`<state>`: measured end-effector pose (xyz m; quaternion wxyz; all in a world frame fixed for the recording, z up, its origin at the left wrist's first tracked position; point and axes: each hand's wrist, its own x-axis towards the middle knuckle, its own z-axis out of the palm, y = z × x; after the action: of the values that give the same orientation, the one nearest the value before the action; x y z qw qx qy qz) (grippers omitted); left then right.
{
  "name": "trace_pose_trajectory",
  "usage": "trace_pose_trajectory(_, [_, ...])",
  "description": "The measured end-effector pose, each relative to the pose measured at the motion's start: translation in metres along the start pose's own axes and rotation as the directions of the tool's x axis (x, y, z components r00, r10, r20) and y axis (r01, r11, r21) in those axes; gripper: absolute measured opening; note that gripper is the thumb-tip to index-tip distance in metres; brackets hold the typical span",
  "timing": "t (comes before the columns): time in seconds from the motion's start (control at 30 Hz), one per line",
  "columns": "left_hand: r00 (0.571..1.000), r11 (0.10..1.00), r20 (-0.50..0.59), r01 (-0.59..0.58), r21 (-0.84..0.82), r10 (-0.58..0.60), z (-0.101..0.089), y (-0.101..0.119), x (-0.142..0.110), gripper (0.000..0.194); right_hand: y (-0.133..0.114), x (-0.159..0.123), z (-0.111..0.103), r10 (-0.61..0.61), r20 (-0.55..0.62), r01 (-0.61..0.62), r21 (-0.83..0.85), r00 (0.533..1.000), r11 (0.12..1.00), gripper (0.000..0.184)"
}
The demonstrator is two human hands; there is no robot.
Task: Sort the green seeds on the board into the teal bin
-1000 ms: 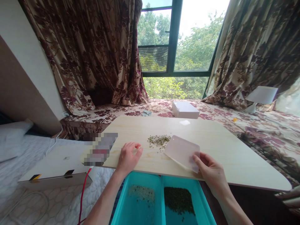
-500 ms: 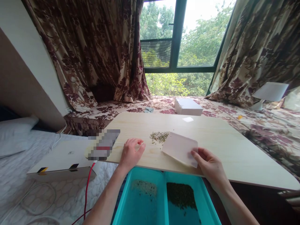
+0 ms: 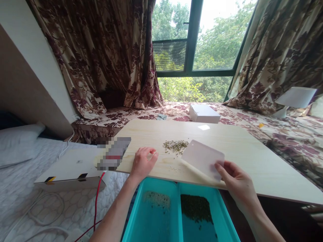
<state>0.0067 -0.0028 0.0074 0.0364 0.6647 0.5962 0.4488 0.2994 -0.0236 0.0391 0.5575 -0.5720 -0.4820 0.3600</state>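
My right hand (image 3: 238, 178) pinches the near right corner of a flat, translucent plastic sheet (image 3: 203, 158) with rounded corners, held tilted over the table. Left of the sheet lies a scattered pile of small greenish seeds (image 3: 175, 146). A few pale grains (image 3: 173, 168) are spread closer to the front edge. My left hand (image 3: 144, 162) rests on the tabletop left of the pile, fingers loosely curled and thumb apart, with nothing visible in it. Below the edge, a turquoise two-compartment tray (image 3: 179, 215) holds pale grains (image 3: 157, 199) on its left and dark green seeds (image 3: 196, 207) on its right.
The pale wooden table (image 3: 254, 161) stands before a window seat. A pixelated device (image 3: 114, 154) with a red cable (image 3: 97, 198) lies at its left end. Beyond are a white box (image 3: 204, 113) and a lamp (image 3: 297, 97). Another white box (image 3: 70, 168) sits on the bed.
My right hand has moved the plastic sheet right, away from the seed pile, exposing more seeds and the pale grains. My left hand stays in place on the table. The view has shifted slightly.
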Motion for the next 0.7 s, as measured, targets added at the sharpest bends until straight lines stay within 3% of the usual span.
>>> trace_pose_trajectory(0.13, [1.0,1.0,0.001,0.006,0.0,-0.006,0.0,0.0,0.0,0.016,-0.001,-0.01,-0.005,0.048,-0.022,-0.048,-0.02,0.999,0.999,0.031])
trace_pose_trajectory(0.3, [1.0,1.0,0.011,0.001,-0.01,-0.001,-0.001,-0.001,0.001,0.019,-0.003,-0.024,0.012,0.068,0.019,-0.068,-0.003,0.997,0.998,0.029])
trace_pose_trajectory(0.57, [1.0,1.0,0.022,0.003,-0.017,-0.003,-0.002,0.0,0.001,0.02,-0.001,-0.054,0.038,0.035,0.276,-0.056,0.067,0.96,0.996,0.034])
trace_pose_trajectory(0.7, [1.0,1.0,0.022,0.009,-0.014,-0.009,-0.002,-0.001,0.001,0.02,-0.007,-0.048,0.022,0.027,0.199,-0.034,0.032,0.98,0.999,0.035])
